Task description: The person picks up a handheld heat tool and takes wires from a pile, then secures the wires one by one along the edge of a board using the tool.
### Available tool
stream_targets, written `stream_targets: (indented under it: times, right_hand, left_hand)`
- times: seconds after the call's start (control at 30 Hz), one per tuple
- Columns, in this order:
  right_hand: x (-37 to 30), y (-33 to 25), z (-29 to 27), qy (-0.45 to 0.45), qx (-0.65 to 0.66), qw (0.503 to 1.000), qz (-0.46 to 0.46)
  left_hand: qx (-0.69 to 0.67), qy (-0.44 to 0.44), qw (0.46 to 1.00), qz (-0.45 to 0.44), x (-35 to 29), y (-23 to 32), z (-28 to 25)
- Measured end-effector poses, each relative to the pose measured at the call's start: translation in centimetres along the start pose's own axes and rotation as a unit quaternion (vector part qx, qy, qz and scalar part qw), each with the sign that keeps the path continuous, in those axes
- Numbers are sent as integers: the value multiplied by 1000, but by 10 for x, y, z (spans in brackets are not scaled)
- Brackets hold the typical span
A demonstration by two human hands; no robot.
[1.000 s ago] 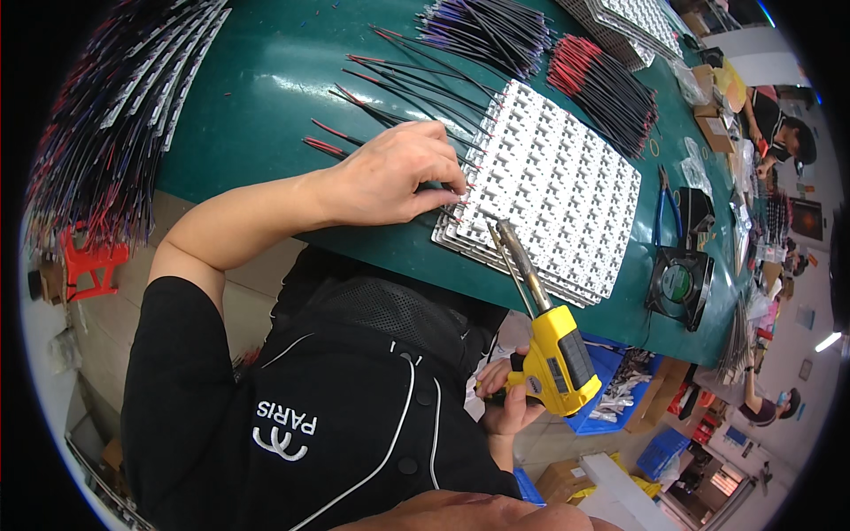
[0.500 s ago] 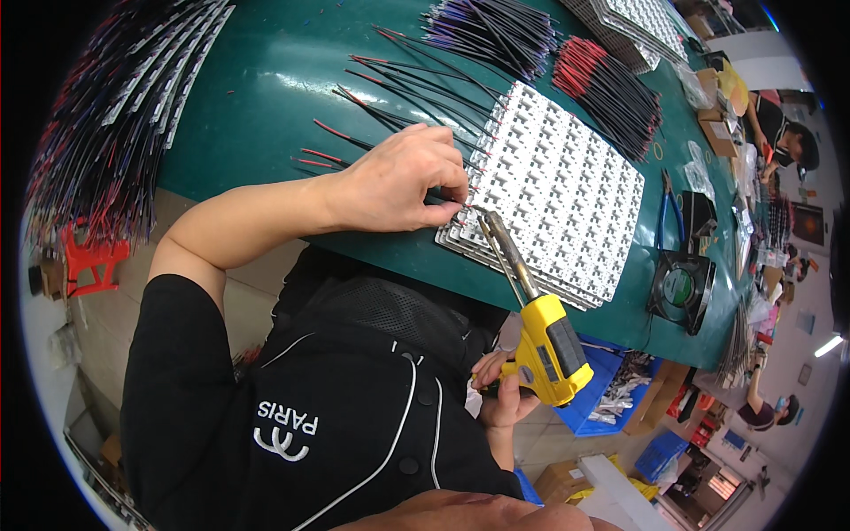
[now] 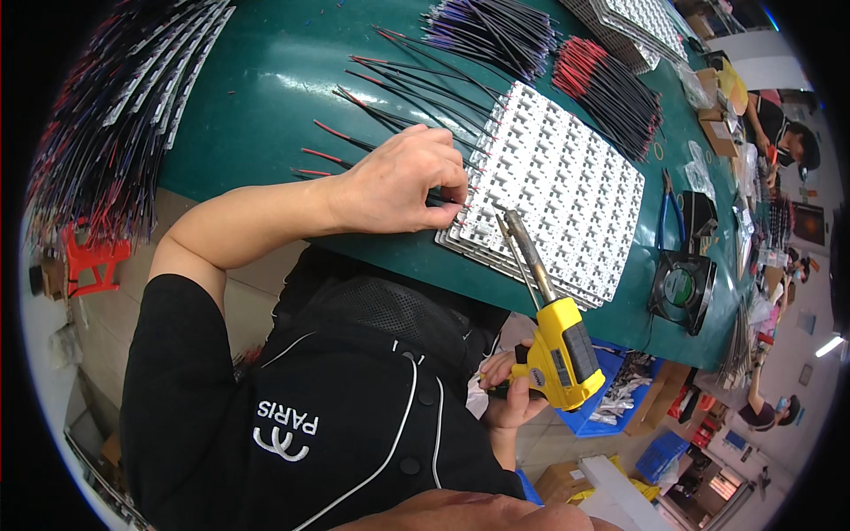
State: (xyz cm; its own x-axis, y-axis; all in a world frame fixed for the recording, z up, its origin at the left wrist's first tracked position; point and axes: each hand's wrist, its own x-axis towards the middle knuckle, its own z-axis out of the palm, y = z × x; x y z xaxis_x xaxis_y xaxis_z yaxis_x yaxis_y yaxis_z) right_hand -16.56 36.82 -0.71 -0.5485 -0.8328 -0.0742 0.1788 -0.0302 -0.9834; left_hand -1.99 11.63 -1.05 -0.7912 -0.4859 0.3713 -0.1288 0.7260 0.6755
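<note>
Soldering gun [image 3: 562,354] shifted right, away from the left grip [image 3: 403,181]

Since the last frame the gun's tip [image 3: 508,218] has moved off the fingertips to a spot over the white boards; whether it touches them I cannot tell. The left grip has stayed at the stack's left edge, thumb and forefinger pinched together on a black wire [image 3: 434,202], mostly hidden by the hand. The right grip [image 3: 513,389] is clamped round the gun's handle, below the table edge.

The perforated white boards [image 3: 567,190] lie stacked just right of the left grip and beyond the right one. Red-tipped black wires [image 3: 381,111] fan leftward from that edge across the green table [image 3: 266,133]. Farther out are a red-and-black wire bundle [image 3: 611,102], a purple-and-black bundle [image 3: 487,35], blue-handled pliers [image 3: 669,217] and a black fan [image 3: 683,288].
</note>
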Motion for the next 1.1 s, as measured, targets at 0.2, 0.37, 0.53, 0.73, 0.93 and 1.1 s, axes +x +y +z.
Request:
stream_targets:
  times: [0.2, 0.37, 0.53, 0.73, 0.93, 1.1]
  right_hand:
    - [1, -3, 3, 6, 4, 1000, -1]
    - [5, 2, 2, -1, 12, 1000, 4]
    - [7, -3, -3, 0, 28, 1000, -13]
    - [10, 1, -27, 45, 8, 998, -53]
    - [14, -3, -17, 9, 49, 996, -74]
    - [8, -4, -18, 44, 48, 996, -57]
  left_hand:
    - [-6, -3, 1000, 1, 0, 0, 0]
    - [-8, -10, 1000, -10, -3, -4, -2]
    - [-17, 10, 1000, 9, 7, 10, -18]
    - [76, 348, 842, 406, 7, 52, -24]
    - [50, 314, 756, 572, -16, 113, -79]
    - [-200, 261, 714, 618, 18, 137, -70]
